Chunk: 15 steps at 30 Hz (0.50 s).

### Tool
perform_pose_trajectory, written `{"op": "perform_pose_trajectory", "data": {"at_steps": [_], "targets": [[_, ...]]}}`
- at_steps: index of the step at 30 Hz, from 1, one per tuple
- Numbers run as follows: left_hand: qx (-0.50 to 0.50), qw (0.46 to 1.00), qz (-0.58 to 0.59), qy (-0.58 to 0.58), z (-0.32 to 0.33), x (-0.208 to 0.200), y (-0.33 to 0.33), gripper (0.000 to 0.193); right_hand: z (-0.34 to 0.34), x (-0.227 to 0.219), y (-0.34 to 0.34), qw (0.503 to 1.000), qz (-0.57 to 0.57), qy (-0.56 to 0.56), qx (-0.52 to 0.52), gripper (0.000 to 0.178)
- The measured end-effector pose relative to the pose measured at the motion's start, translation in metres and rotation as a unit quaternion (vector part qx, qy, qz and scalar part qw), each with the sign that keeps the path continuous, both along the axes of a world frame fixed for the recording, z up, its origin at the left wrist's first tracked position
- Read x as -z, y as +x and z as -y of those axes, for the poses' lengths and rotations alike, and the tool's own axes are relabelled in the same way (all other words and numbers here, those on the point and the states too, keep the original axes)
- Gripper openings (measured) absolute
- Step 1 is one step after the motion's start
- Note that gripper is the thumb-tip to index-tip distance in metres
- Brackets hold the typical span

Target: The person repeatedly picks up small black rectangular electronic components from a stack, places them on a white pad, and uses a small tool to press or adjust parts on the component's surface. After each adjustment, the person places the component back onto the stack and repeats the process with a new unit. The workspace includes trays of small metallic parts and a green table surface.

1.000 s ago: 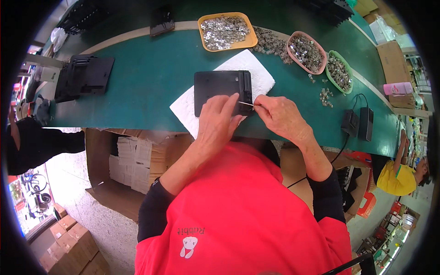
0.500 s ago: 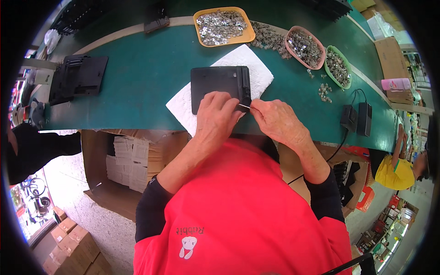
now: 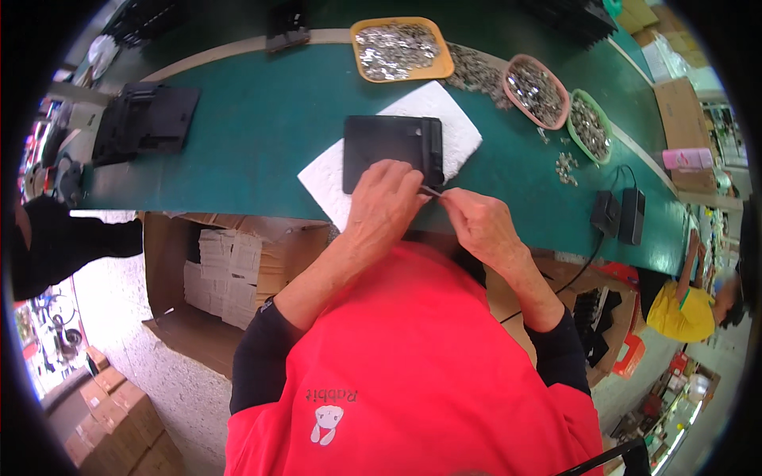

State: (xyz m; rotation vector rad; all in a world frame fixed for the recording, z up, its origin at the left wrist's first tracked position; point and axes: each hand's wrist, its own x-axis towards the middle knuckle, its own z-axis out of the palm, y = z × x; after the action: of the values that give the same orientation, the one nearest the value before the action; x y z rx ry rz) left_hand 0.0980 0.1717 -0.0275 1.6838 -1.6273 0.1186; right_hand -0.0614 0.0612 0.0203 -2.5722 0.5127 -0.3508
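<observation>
A black plastic case point(image 3: 383, 139) with a raised strip along its right side lies on a white foam sheet point(image 3: 321, 173), set askew on the green table. My left hand point(image 3: 386, 198) rests over the case's near edge, its curled fingers covering the near right part. Close to the case's near right corner, my right hand point(image 3: 482, 222) pinches a thin, light-coloured metal rod point(image 3: 431, 191). The rod's other end reaches toward my left fingertips, where its tip is hidden. Whether the left fingers grip the case or a small part cannot be seen.
Small metal pieces fill a yellow tray point(image 3: 442, 66), a pink basket point(image 3: 567, 103) and a green basket point(image 3: 609, 135); more lie loose between them. Black adapters point(image 3: 632, 216) sit at the right, black plastic parts point(image 3: 147, 119) at the left. An open carton point(image 3: 178, 337) stands below the table edge.
My right hand has drawn slightly back toward me, and the rod now slants differently. The whole view has shifted a little; the case stays on the foam sheet.
</observation>
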Motion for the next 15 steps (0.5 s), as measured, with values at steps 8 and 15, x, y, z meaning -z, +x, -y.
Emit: {"op": "perform_pose_trajectory", "data": {"at_steps": [8,15], "targets": [[-0.051,0.996,0.053,-0.043,0.005,0.011,-0.019,0.015,-0.008,0.004,-0.003,0.996,-0.073,-0.011,0.046,0.014],[-0.093,0.990,0.093,-0.058,-0.005,0.012,-0.017,0.009,-0.004,-0.005,0.007,0.989,-0.133,-0.063,-0.023,0.016]]}}
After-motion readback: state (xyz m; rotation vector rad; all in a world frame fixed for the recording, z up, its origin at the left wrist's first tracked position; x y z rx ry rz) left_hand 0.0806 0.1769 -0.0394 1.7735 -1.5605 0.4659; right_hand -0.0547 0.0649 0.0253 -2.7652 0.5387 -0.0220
